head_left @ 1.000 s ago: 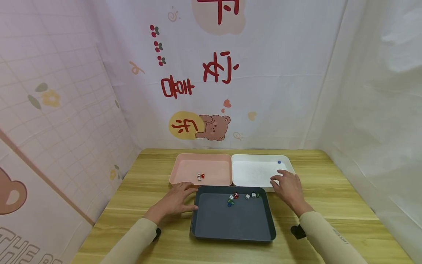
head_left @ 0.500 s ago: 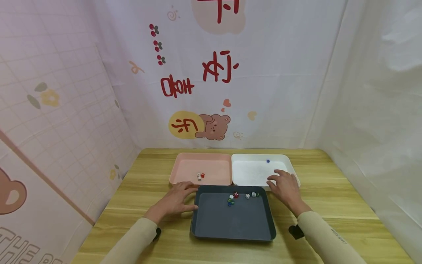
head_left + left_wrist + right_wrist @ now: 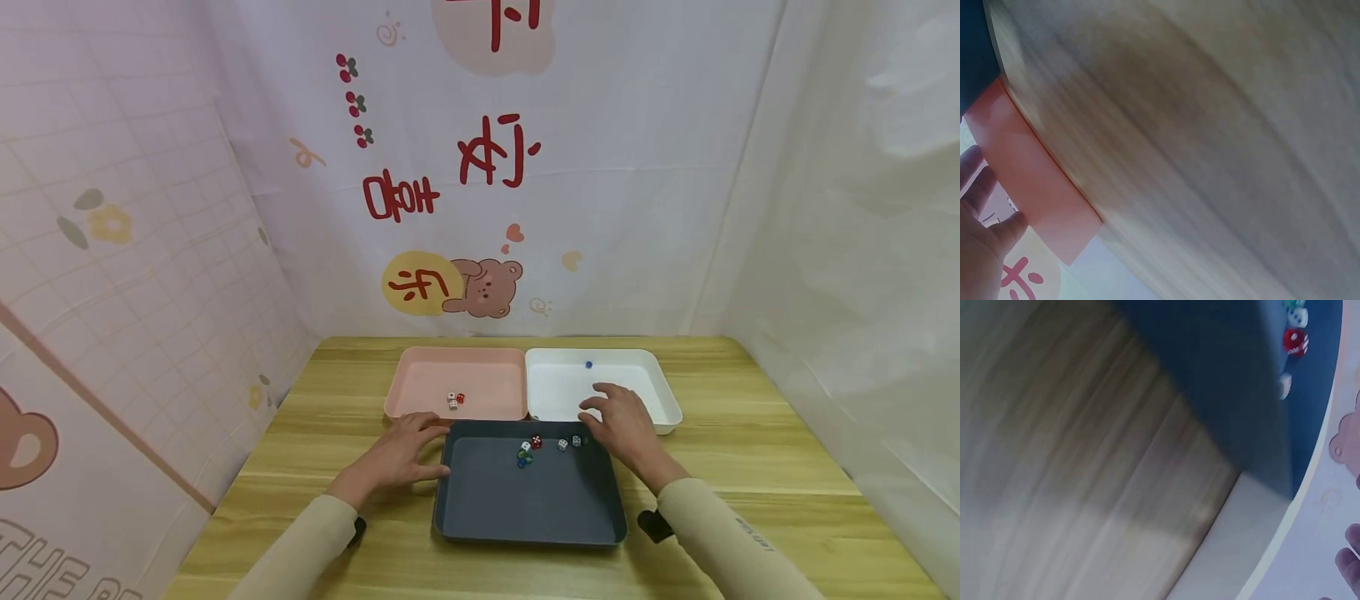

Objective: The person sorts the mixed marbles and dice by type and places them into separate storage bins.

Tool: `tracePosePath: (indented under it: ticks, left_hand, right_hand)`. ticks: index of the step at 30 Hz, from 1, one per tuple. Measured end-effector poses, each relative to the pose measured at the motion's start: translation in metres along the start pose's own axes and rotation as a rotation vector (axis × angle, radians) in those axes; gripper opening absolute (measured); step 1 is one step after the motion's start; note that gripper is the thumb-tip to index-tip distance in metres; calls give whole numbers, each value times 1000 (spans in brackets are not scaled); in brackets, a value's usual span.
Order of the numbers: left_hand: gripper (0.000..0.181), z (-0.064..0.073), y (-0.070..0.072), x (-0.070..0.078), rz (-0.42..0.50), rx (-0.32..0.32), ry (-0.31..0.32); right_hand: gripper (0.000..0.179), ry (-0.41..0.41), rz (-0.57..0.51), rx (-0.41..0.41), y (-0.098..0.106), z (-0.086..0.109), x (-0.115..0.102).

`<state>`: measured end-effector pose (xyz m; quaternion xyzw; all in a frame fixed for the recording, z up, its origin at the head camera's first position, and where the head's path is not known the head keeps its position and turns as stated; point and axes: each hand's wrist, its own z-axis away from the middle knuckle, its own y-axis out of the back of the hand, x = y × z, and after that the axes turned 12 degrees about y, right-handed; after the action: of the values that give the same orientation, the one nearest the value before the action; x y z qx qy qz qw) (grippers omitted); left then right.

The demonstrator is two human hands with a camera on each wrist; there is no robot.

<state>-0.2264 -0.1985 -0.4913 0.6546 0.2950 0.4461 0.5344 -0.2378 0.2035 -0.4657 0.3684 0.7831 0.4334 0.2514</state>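
My left hand (image 3: 401,450) rests at the left rim of the dark grey tray (image 3: 525,508), its thumb and fingers spread and relaxed. Over the tray's far right corner hovers my right hand (image 3: 626,429), fingers loosely bent, with nothing visible between them. Along the far side of the dark tray lie a red die (image 3: 536,441), white dice (image 3: 562,445) and several small green and blue pieces (image 3: 523,458). A small blue piece (image 3: 588,364) sits near the back wall of the white tray (image 3: 663,392). The right wrist view catches only some fingertips (image 3: 1349,562).
Left of the white tray stands a pink tray (image 3: 427,375), holding two white dice (image 3: 452,402) and a red die (image 3: 461,398). Both touch or nearly touch the dark tray's far edge. Wooden tabletop (image 3: 750,467) surrounds them, with printed cloth (image 3: 637,167) behind.
The blue piece has travelled left along the back of the white tray. My right hand has moved left from the white tray's right side to the dark tray's corner. The left hand stays put.
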Motion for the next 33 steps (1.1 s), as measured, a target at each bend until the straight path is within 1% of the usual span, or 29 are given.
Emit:
tracePosePath:
  ticks: [7,14,24,28,33]
  left_hand:
    - [74,0,-1,-1,-6,7,-3]
    - [73,-1,-1,0,-4,15,-10]
    - [72,0,0,0,9,7,-14]
    - [72,0,0,-1,10,11,-16]
    - [73,0,0,-2,5,4,-7]
  right_hand:
    - [17,17,-31,-47,-2,-14,-23]
    - [16,53,-33,-115,-10,-21,-42]
    - [9,90,-33,-258,-22,-25,-59]
    - [4,82,-14,-325,-30,-25,-64]
    - [6,80,20,-386,-36,-26,-68]
